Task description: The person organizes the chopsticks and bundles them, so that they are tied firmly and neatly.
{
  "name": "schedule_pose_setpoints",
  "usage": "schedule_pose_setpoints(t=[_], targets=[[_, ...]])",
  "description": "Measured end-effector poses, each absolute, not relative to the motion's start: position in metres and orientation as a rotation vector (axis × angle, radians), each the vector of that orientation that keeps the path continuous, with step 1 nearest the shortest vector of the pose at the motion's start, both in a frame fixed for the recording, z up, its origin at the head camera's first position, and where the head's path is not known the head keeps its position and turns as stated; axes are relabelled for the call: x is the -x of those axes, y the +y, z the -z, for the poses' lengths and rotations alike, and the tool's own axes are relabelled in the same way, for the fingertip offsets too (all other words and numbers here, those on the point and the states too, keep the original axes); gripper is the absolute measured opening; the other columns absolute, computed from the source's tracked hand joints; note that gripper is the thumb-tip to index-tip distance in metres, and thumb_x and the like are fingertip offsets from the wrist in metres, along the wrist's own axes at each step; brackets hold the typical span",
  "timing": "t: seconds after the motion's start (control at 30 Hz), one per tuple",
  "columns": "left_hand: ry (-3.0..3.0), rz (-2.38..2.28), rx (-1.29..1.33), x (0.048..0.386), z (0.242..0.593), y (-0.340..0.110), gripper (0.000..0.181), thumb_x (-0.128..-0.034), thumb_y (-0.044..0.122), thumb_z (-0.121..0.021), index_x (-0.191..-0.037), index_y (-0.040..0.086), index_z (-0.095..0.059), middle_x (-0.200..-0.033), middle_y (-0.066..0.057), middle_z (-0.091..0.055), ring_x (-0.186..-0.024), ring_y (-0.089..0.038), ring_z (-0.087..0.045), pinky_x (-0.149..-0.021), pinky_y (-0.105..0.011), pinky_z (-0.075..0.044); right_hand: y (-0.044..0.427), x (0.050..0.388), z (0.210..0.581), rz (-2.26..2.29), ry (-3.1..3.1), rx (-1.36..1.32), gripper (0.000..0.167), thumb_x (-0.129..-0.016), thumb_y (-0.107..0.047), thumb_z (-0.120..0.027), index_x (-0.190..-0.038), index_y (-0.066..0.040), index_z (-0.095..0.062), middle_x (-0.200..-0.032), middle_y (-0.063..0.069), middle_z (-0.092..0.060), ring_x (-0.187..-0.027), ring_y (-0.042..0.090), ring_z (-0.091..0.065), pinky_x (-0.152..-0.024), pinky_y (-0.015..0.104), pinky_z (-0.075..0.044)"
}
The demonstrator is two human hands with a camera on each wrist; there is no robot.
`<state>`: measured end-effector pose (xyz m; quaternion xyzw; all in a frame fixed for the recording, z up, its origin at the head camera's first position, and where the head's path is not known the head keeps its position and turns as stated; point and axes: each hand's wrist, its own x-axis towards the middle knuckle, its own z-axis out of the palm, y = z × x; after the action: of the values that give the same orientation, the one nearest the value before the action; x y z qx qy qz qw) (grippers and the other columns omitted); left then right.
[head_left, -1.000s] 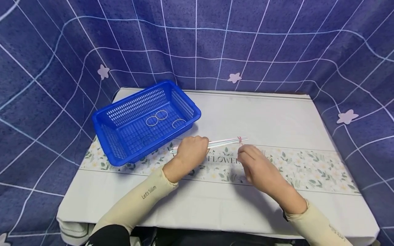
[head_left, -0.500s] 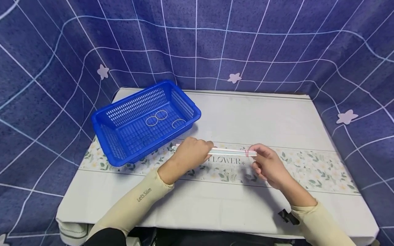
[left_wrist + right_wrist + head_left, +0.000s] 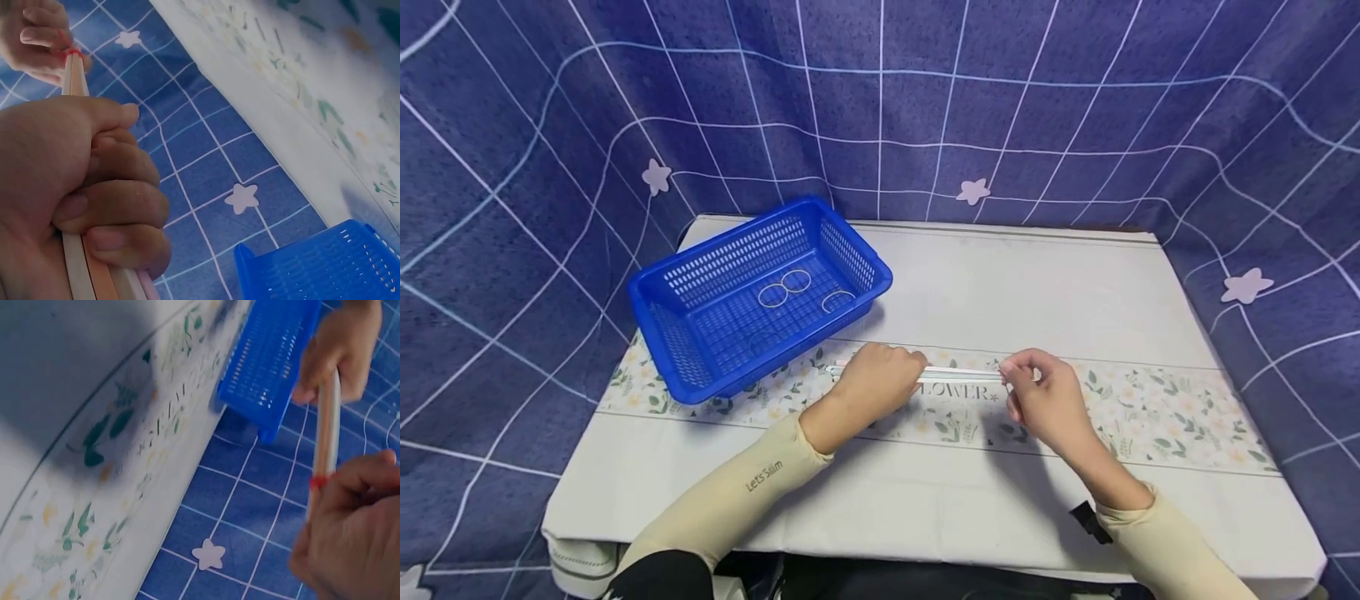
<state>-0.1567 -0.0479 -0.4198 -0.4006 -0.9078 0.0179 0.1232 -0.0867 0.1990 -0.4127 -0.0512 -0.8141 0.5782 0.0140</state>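
A blue basket (image 3: 657, 343) flanks the left hand (image 3: 880, 379), which grips sticks (image 3: 958, 374); right hand (image 3: 1050, 398) pinches their end; cloth (image 3: 962, 508) reads "LOWER".

One left hand (image 3: 876, 382) and one right hand (image 3: 1051, 400) are showing, along with one bundle of sticks (image 3: 327, 434) (overlapping, so defying an exact count) and one red band (image 3: 73, 52). One blue basket (image 3: 775, 337) is holding three pale loops (image 3: 785, 288) and one faint darker loop (image 3: 765, 333); four stars (image 3: 973, 192), two sleeves (image 3: 730, 500) and one worktop (image 3: 1037, 283) are appearing.
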Motion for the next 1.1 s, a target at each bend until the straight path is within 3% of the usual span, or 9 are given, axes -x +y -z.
schedule_pose_setpoints(t=[0.17, 0.3, 0.6, 0.67, 0.8, 0.97, 1.1], targets=[[-2.654, -0.063, 1.103, 0.161, 0.418, -0.041, 0.021, -0.0968, 0.027, -0.074, -0.082, 0.013, -0.066, -0.073, -0.002, -0.075, -0.063, -0.018, -0.072, -0.055, -0.037, -0.057, 0.185, 0.079, 0.418, -1.764, -2.258, 0.045, 0.016, -0.106, -0.009, -0.061, -0.101, 0.005, -0.066, -0.087, 0.001, -0.049, -0.044, 0.012, -0.055, -0.038, 0.025, -0.041], [-2.692, -0.031, 1.078, 0.165, 0.414, -0.041, 0.025, -0.0988, 0.031, -0.073, -0.085, 0.011, -0.066, -0.077, -0.005, -0.076, -0.068, -0.022, -0.075, -0.059, -0.040, -0.059, 0.177, 0.071, 0.420, -1.760, -2.139, -0.157, 0.010, -0.104, 0.000, -0.060, -0.097, 0.004, -0.066, -0.099, 0.003, -0.048, -0.058, 0.010, -0.057, -0.040, 0.024, -0.043], [-2.692, -0.008, 1.003, 0.169, 0.404, -0.046, 0.028, -0.0977, 0.032, -0.075, -0.085, 0.009, -0.066, -0.073, -0.006, -0.074, -0.064, -0.024, -0.073, -0.054, -0.041, -0.057, 0.177, 0.059, 0.423, -1.603, -2.128, -0.410, 0.014, -0.090, 0.018, -0.062, -0.094, 0.005, -0.066, -0.119, 0.020, -0.059, -0.126, 0.014, -0.068, -0.063, 0.029, -0.063], [-2.695, -0.004, 0.998, 0.170, 0.405, -0.047, 0.028, -0.0998, 0.032, -0.072, -0.085, 0.009, -0.066, -0.073, -0.006, -0.073, -0.063, -0.024, -0.072, -0.054, -0.041, -0.057, 0.178, 0.059, 0.421, -1.588, -2.130, -0.393, 0.014, -0.089, 0.019, -0.063, -0.094, 0.005, -0.067, -0.119, 0.021, -0.061, -0.126, 0.010, -0.069, -0.063, 0.028, -0.063], [-2.718, -0.010, 1.003, 0.173, 0.407, -0.049, 0.028, -0.1019, 0.034, -0.069, -0.088, 0.009, -0.066, -0.074, -0.006, -0.073, -0.063, -0.024, -0.072, -0.055, -0.042, -0.057, 0.185, 0.062, 0.419, -1.495, -2.167, -0.313, 0.014, -0.089, 0.015, -0.070, -0.099, 0.005, -0.069, -0.116, 0.017, -0.065, -0.113, 0.002, -0.066, -0.069, 0.020, -0.061], [-2.678, -0.030, 1.107, 0.175, 0.407, -0.052, 0.027, -0.1010, 0.034, -0.069, -0.087, 0.011, -0.064, -0.071, -0.003, -0.072, -0.062, -0.021, -0.071, -0.055, -0.041, -0.056, 0.204, 0.070, 0.421, -1.325, -2.293, -0.159, 0.040, -0.087, 0.004, -0.081, -0.125, 0.002, -0.067, -0.127, 0.016, -0.057, -0.105, 0.002, -0.054, -0.080, 0.009, -0.052], [-2.612, -0.036, 1.177, 0.176, 0.408, -0.052, 0.027, -0.1006, 0.034, -0.068, -0.085, 0.012, -0.062, -0.068, -0.001, -0.069, -0.058, -0.018, -0.067, -0.052, -0.040, -0.055, 0.216, 0.072, 0.423, -1.411, -2.467, -0.130, 0.048, -0.094, -0.008, -0.078, -0.140, -0.005, -0.062, -0.140, 0.016, -0.056, -0.115, 0.000, -0.057, -0.084, 0.009, -0.053]])
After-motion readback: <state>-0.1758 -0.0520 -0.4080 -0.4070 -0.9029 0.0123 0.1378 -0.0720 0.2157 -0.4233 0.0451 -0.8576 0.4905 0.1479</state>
